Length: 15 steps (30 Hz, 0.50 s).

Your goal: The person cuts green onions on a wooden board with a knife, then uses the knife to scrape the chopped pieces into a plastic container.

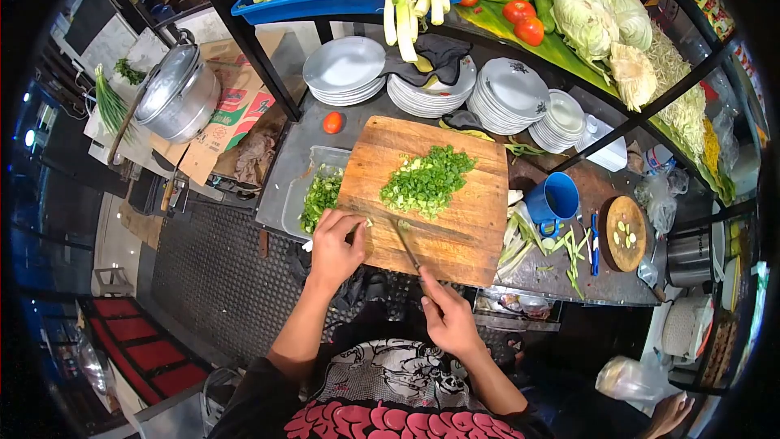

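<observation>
A wooden cutting board [471, 236] lies on the counter with a pile of chopped green onion [431, 181] on it. My right hand [448, 315] grips a knife [406, 245], whose blade rests over the board's lower middle. At the board's left edge is my left hand [335, 248], fingers bent together, with a small pale green piece [370, 223] beside its fingertips; whether it holds anything is too small to tell. Just beyond that hand, a clear plastic container [294, 195] holds more chopped greens [322, 197].
Stacks of plates [344, 65] and a tomato [332, 123] are behind the board. Right of it are a blue mug [552, 199], onion trimmings [520, 236] and a round board [624, 236]. A large pot [183, 93] stands left. Another person's hand [671, 413] shows lower right.
</observation>
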Each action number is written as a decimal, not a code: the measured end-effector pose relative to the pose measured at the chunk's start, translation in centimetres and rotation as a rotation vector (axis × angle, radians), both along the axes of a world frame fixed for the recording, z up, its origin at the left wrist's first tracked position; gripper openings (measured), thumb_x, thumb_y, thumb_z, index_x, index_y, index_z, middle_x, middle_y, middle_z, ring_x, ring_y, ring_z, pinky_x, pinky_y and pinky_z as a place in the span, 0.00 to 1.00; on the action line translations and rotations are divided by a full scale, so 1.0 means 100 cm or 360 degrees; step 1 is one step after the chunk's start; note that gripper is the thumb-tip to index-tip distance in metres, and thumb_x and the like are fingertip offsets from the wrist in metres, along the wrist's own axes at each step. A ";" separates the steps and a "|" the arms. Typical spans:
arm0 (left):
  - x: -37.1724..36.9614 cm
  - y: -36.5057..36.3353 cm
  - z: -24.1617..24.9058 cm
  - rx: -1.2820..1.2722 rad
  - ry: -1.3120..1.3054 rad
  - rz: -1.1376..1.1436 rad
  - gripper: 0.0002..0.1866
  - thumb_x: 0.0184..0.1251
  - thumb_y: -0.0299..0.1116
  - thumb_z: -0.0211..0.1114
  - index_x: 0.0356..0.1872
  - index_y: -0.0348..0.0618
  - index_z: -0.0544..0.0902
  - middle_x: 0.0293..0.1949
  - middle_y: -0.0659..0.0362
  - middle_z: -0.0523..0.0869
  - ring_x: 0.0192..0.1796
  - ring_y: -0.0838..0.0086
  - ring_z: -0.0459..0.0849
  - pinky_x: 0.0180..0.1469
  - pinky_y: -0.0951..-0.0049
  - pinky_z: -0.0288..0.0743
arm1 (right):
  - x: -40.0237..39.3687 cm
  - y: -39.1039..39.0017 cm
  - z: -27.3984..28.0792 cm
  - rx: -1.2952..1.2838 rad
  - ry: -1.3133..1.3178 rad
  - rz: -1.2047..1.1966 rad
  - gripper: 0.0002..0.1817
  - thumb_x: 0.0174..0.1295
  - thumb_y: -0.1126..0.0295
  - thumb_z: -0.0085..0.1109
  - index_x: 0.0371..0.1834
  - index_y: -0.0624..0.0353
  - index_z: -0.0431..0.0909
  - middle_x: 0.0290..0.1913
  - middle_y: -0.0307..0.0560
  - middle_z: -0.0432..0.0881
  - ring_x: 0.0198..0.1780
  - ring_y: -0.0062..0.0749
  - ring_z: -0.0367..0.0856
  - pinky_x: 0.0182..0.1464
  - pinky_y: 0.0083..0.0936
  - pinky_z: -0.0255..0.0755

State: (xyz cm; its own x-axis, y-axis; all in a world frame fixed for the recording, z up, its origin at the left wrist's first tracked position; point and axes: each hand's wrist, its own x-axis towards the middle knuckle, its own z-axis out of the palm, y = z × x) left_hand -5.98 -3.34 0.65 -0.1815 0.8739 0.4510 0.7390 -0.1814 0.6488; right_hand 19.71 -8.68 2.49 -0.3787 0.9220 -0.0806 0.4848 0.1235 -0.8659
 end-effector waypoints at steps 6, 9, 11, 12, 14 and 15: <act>0.013 0.000 0.002 0.0013 -0.0033 -0.0073 0.05 0.61 0.19 0.75 0.37 0.34 0.90 0.37 0.50 0.90 0.42 0.53 0.86 0.48 0.59 0.80 | -0.009 -0.001 -0.002 0.0073 0.0099 -0.0144 0.33 0.74 0.75 0.59 0.83 0.47 0.70 0.39 0.59 0.83 0.38 0.58 0.85 0.45 0.44 0.80; 0.021 0.000 0.000 -0.0020 -0.0029 -0.0143 0.05 0.60 0.19 0.74 0.37 0.33 0.90 0.37 0.50 0.90 0.41 0.54 0.87 0.47 0.61 0.82 | -0.011 -0.005 0.004 0.0092 0.0038 0.0026 0.34 0.74 0.74 0.57 0.84 0.48 0.67 0.39 0.59 0.81 0.38 0.61 0.84 0.45 0.47 0.80; 0.022 -0.001 0.001 -0.0005 -0.0026 -0.0177 0.05 0.60 0.18 0.74 0.37 0.33 0.91 0.38 0.50 0.91 0.40 0.55 0.88 0.47 0.61 0.82 | -0.013 -0.004 0.000 0.0093 -0.0012 0.0068 0.35 0.74 0.74 0.57 0.85 0.47 0.65 0.39 0.61 0.81 0.38 0.63 0.84 0.44 0.49 0.80; 0.022 -0.001 0.001 -0.0006 -0.0035 -0.0177 0.05 0.59 0.18 0.74 0.37 0.33 0.90 0.38 0.51 0.90 0.42 0.54 0.87 0.48 0.60 0.82 | -0.015 -0.004 -0.001 0.0093 -0.0035 0.0090 0.35 0.75 0.74 0.56 0.86 0.47 0.64 0.40 0.62 0.81 0.38 0.64 0.84 0.44 0.51 0.80; 0.022 -0.001 -0.001 -0.0010 -0.0056 -0.0184 0.04 0.59 0.19 0.73 0.35 0.34 0.89 0.38 0.52 0.89 0.44 0.54 0.86 0.50 0.59 0.83 | -0.016 -0.002 -0.006 0.0071 -0.0076 0.0105 0.37 0.74 0.74 0.56 0.87 0.47 0.61 0.41 0.64 0.80 0.38 0.66 0.84 0.44 0.53 0.80; 0.022 -0.001 -0.001 -0.0006 -0.0049 -0.0189 0.04 0.59 0.19 0.73 0.35 0.34 0.89 0.38 0.52 0.89 0.44 0.54 0.86 0.50 0.59 0.83 | -0.017 -0.002 -0.006 0.0060 -0.0097 0.0112 0.37 0.74 0.74 0.56 0.87 0.46 0.60 0.42 0.65 0.80 0.38 0.67 0.83 0.43 0.54 0.80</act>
State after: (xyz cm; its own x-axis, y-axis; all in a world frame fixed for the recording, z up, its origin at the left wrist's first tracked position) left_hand -3.82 -3.48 0.54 -0.0902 0.8917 0.4436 0.6923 -0.2641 0.6716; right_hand 18.05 -8.84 1.87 -0.4380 0.8961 -0.0713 0.5254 0.1909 -0.8291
